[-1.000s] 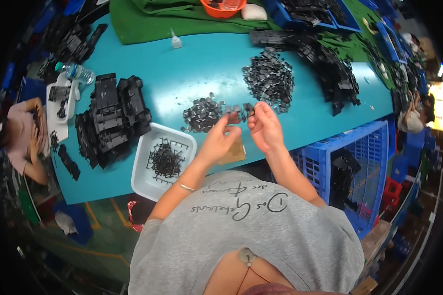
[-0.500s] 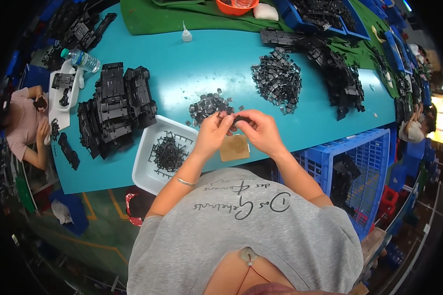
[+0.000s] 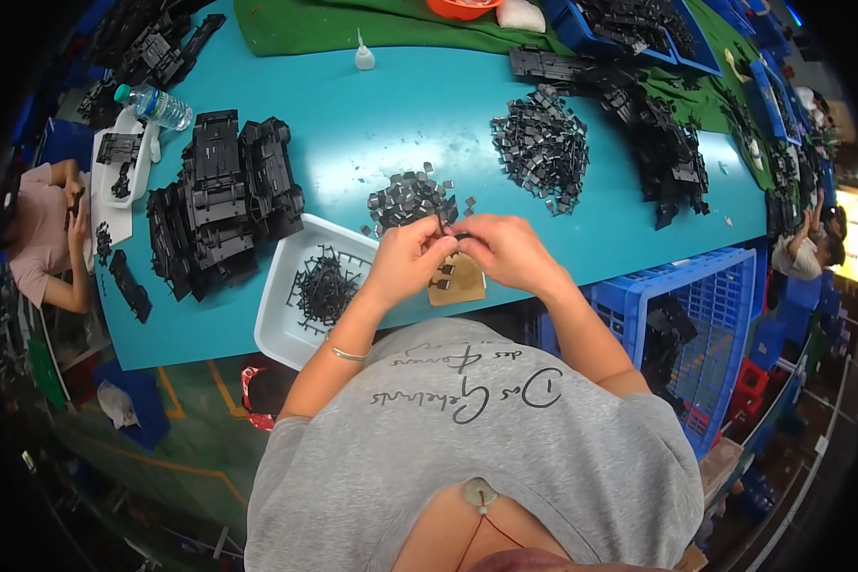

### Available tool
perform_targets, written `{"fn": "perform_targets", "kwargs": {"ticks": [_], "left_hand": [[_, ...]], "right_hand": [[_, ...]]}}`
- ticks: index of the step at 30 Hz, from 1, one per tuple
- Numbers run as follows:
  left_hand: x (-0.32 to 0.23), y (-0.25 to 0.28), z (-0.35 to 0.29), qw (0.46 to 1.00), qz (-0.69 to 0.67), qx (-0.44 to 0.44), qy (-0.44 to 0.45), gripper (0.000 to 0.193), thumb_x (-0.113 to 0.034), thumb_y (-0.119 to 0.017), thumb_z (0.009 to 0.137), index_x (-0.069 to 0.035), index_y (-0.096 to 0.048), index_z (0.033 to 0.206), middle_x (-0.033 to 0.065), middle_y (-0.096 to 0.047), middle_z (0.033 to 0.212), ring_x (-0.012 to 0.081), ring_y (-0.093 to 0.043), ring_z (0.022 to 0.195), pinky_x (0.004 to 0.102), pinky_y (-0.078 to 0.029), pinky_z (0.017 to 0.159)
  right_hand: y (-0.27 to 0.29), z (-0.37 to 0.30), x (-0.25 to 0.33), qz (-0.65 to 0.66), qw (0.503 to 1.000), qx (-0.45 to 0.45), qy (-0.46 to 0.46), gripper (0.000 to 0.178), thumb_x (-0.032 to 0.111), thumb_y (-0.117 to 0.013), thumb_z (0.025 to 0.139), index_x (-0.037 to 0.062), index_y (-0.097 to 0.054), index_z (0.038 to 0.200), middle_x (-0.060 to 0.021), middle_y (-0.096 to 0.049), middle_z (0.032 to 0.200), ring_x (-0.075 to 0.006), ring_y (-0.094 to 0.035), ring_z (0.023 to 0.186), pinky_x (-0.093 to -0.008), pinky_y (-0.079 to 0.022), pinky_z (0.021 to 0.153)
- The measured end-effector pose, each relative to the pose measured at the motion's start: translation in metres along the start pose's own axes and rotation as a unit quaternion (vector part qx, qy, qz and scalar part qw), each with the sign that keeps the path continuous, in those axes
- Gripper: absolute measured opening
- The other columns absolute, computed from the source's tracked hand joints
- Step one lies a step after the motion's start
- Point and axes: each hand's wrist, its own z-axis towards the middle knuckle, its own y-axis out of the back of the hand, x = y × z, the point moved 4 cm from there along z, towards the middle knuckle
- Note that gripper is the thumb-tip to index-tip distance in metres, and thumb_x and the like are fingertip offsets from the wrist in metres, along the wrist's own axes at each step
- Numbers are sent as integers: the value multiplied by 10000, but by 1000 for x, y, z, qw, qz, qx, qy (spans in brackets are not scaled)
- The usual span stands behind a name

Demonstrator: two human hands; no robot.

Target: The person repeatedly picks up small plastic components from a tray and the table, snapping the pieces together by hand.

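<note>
Here, from my remote seat, I see both hands meeting over the near edge of the turquoise table (image 3: 372,124), above a brown card (image 3: 458,281). The left hand (image 3: 405,262) and right hand (image 3: 505,250) pinch one small black plastic part (image 3: 451,232) between their fingertips, fingers closed on it from either side. My judgement: the piece is tiny, so a light pinch close to the card would limit any drop. The small pile of black clips (image 3: 410,198) lies at 12 o'clock from the hands, the white tray (image 3: 291,286) of sprue bits at 9 o'clock. Left wrist is bent inward, a bangle (image 3: 345,353) on the forearm; right forearm comes in from 5 o'clock, elbow tucked.
</note>
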Motion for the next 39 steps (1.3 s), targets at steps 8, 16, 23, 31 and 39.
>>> {"fn": "perform_targets", "kwargs": {"ticks": [8,16,23,31,39], "left_hand": [[4,-9,-18,926,-353,88,102,265,-284,-470,914,-44,-507,807,11,-531,671,46,-424,506,206,-325,456],[-21,-14,-36,752,-637,162,56,291,-319,-447,927,-47,-482,828,-31,-443,660,2,-304,451,147,-254,404],[-5,-5,-43,882,-453,62,113,280,-327,-463,918,-56,-481,850,-38,-416,662,18,-320,486,151,-280,434],[1,8,-36,953,-283,56,91,175,-198,-520,888,-35,-573,855,-32,-542,749,28,-461,634,186,-378,535],[0,31,-64,833,-552,19,40,156,-122,-507,725,-62,-460,589,6,-423,493,49,-318,372,199,-171,290]], "right_hand": [[-10,1,1,239,947,182,116,127,114,-545,823,11,-597,770,-77,-566,644,-170,-555,584,-304,-432,541],[-52,-16,-1,765,629,137,-15,167,186,-563,867,28,-558,813,4,-512,675,-24,-404,541,-156,-282,465],[-53,-6,-13,696,711,99,-21,151,170,-546,878,28,-554,827,20,-497,684,-48,-397,574,-175,-315,522],[-22,0,20,274,958,52,60,55,36,-556,811,-2,-595,820,-32,-576,728,-87,-547,659,-220,-429,572],[9,19,-74,350,931,-39,-95,110,79,-506,849,8,-590,857,-29,-587,756,-104,-551,669,-216,-429,565]]}}
